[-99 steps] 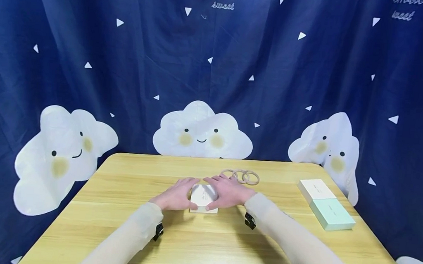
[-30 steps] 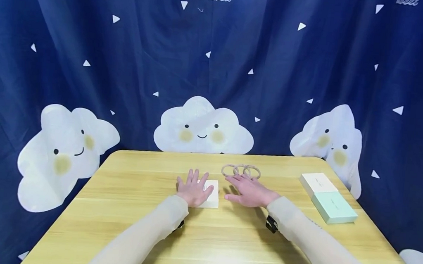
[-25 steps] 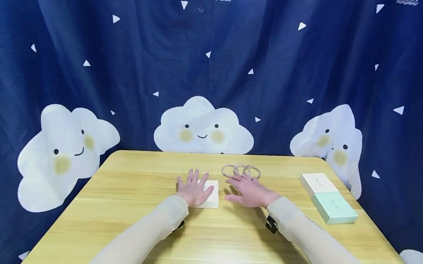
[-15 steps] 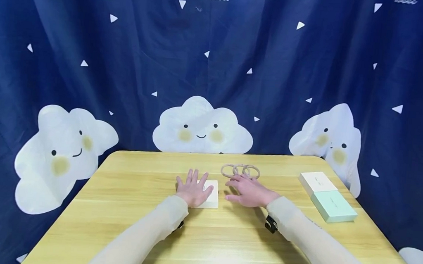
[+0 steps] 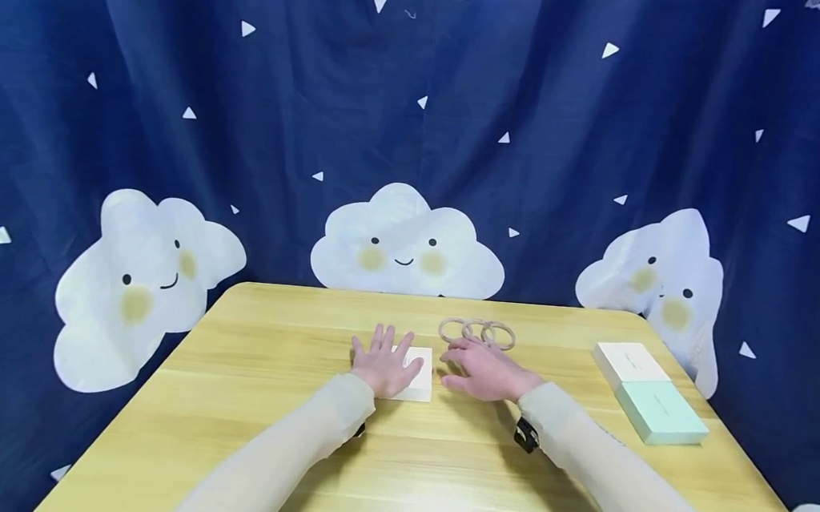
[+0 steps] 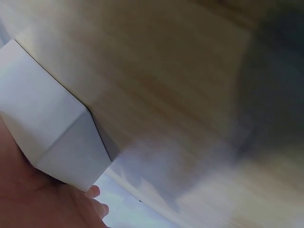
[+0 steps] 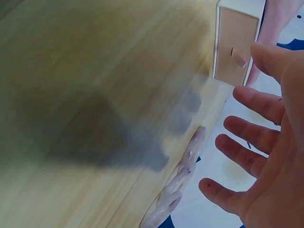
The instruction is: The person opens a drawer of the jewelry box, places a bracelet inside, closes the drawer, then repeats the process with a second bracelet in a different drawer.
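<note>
A small white box [image 5: 420, 381] sits mid-table. My left hand [image 5: 384, 370] rests on it with fingers spread, covering much of its top and left part. In the left wrist view the palm [image 6: 42, 204] lies along the box [image 6: 71, 152]. My right hand [image 5: 487, 372] hovers just right of the box, its fingers relaxed and holding nothing. The right wrist view shows the box's tan end face [image 7: 232, 35] with a small pull tab [image 7: 239, 58], near the thumb and fingertips [image 7: 244, 95]. Beyond the right hand lie three pinkish bangles [image 7: 178, 178], overlapping in a row.
At the table's right side a white box [image 5: 629, 362] and a mint-green box [image 5: 661, 408] lie end to end. The wooden table [image 5: 244, 436] has a rounded far edge, with a dark blue cloud-patterned curtain [image 5: 283, 117] behind it.
Earlier both hands gripped the box from its two sides. Since then the left hand has moved onto its top and the right hand has let go and shifted right. Lately, only the head view has shifted slightly.
</note>
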Demonstrator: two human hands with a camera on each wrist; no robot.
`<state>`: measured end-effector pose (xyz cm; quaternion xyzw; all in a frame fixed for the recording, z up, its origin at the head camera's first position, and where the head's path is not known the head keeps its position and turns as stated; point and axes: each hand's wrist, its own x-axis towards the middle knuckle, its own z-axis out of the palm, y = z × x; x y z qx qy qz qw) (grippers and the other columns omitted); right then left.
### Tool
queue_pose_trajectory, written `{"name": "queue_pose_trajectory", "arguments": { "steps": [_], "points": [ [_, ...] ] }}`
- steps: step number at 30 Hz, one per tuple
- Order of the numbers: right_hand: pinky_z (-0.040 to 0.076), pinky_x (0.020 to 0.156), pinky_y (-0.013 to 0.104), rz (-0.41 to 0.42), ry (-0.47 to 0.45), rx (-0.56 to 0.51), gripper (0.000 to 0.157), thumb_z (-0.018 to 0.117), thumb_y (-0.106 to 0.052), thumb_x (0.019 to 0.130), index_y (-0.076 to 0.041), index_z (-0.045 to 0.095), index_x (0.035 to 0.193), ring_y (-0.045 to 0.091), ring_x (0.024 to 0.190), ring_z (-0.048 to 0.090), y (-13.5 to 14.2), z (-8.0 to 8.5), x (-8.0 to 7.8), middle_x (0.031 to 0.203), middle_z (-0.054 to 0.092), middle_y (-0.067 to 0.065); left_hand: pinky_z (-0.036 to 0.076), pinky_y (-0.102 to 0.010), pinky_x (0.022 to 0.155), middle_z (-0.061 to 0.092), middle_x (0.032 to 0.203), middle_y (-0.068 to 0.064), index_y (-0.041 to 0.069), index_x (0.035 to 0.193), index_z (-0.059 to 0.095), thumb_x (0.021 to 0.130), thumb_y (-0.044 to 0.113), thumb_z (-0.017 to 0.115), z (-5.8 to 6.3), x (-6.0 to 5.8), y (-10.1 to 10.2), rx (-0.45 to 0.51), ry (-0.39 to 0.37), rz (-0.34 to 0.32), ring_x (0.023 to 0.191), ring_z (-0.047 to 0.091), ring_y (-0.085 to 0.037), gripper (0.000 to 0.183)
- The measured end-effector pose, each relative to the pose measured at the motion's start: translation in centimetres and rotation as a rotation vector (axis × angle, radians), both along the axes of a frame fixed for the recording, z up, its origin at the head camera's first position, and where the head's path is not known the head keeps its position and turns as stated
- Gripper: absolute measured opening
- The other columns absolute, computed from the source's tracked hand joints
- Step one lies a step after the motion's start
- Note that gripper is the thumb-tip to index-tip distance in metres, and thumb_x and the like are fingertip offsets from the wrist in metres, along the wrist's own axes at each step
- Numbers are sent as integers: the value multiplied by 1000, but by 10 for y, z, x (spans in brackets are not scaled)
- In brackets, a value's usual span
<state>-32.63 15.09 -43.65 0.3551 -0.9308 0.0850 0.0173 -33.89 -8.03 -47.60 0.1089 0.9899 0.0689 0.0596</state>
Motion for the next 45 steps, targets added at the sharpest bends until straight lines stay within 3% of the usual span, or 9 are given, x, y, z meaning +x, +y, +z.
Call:
{"name": "queue_pose_trajectory", "arguments": {
  "steps": [5, 15, 25, 31, 38, 45],
  "points": [
    [22, 111, 76, 10, 22, -13, 45, 66, -41, 96, -12, 67, 131, 42, 140, 45, -3, 2, -3, 147, 54, 18, 0, -76, 115, 6, 170, -10, 36, 163, 11, 100, 70, 16, -1, -3, 1, -7, -10, 6, 157, -4, -33, 71],
    [32, 108, 73, 22, 22, -28, 39, 68, -36, 96, -11, 70, 127, 39, 134, 51, -6, 0, -5, 141, 59, 16, 0, -76, 115, 8, 170, -11, 35, 163, 15, 101, 68, 21, -3, 0, -1, 37, -8, 9, 157, -3, -34, 70],
    [53, 100, 43, 86, 41, -70, 26, 70, -25, 95, -10, 74, 116, 22, 110, 67, -12, -6, -7, 119, 71, 3, -1, -76, 115, 11, 169, -15, 31, 163, 19, 102, 65, 22, 2, 6, 0, 61, 3, -3, 157, 0, -36, 70],
    [44, 110, 51, 76, 41, -83, 20, 69, -22, 96, -13, 75, 112, 19, 106, 68, -15, -5, -8, 114, 73, 2, 0, -76, 115, 9, 170, -12, 34, 163, 16, 101, 67, 21, 4, 4, 3, 39, -8, -2, 157, -2, -34, 70],
    [56, 94, 42, 52, 48, -77, 16, 69, -22, 96, -13, 75, 107, 20, 103, 69, -18, -5, -10, 114, 72, 3, 2, -76, 115, 10, 170, -12, 35, 162, 16, 102, 66, 22, 5, 2, 4, 19, -6, -5, 157, -1, -33, 69],
    [55, 96, 43, 63, 71, -73, 12, 69, -21, 96, -15, 76, 103, 17, 102, 69, -21, -5, -12, 112, 72, 1, 3, -74, 116, 9, 170, -11, 35, 162, 15, 102, 66, 21, 5, 2, 2, 13, -16, 4, 157, -1, -33, 68]
  ]
}}
